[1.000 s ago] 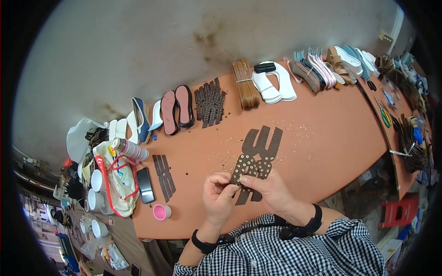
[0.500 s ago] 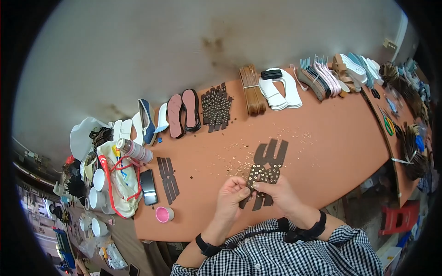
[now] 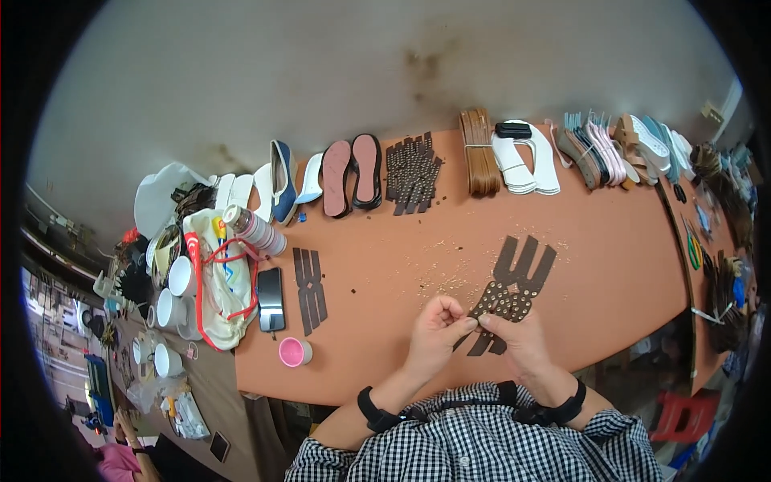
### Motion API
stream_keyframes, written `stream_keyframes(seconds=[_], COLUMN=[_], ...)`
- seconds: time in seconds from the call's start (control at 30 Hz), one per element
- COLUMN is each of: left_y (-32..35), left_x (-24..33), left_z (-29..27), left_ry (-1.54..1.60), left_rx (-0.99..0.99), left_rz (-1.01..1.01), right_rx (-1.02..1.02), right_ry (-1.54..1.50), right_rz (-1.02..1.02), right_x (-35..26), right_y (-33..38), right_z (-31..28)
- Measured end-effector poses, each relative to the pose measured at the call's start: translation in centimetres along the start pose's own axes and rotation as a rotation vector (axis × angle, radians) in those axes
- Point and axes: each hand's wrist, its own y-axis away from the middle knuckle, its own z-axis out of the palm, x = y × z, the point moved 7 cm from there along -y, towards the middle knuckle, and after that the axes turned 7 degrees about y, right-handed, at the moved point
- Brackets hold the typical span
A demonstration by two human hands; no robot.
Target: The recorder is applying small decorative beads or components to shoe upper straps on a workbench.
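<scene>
Between my hands is a dark brown strap piece (image 3: 526, 269), cut into fingers at both ends, its middle covered with round gold-coloured studs. My left hand (image 3: 438, 337) is closed in a pinch at its near left edge, thumb and fingertips together. On the near right side my right hand (image 3: 520, 344) grips the piece with the thumb on top; its other fingers are hidden underneath. The two thumbs almost meet at the studded part. Tiny gold bits (image 3: 446, 269) lie scattered on the table (image 3: 385, 357) just beyond my hands.
Left of my hands are a plain brown strap piece (image 3: 310, 293), a phone (image 3: 271, 299) and a pink cup (image 3: 295, 352). Along the wall stand a studded stack (image 3: 414, 173), pink-topped soles (image 3: 337, 177), brown strips (image 3: 479, 153) and white cut-outs (image 3: 546, 169). A bottle (image 3: 257, 230) leans at left.
The view has swung, so the table's things sit further right in the picture. Both hands keep the strap piece, now tilted more to the right. A person in pink shows at lower left.
</scene>
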Motion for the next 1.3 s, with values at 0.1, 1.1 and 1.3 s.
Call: stream_keyframes(seconds=[0.1,1.1,1.3], left_y=[0.2,-1.6,-3.1], left_x=[0.0,0.1,-1.4], left_z=[0.1,-2.0,-2.7], left_ry=[-0.137,-0.613,0.026], left_rx=[0.032,-0.222,-0.023], left_rz=[0.063,0.17,-0.014], right_rx=[0.017,0.055,0.121], right_ry=[-0.01,0.059,-0.037], right_rz=[0.063,0.075,0.218], right_x=[0.5,2.2,3.3], right_y=[0.0,-1.8,-3.6], right_z=[-0.1,-0.8,-0.6])
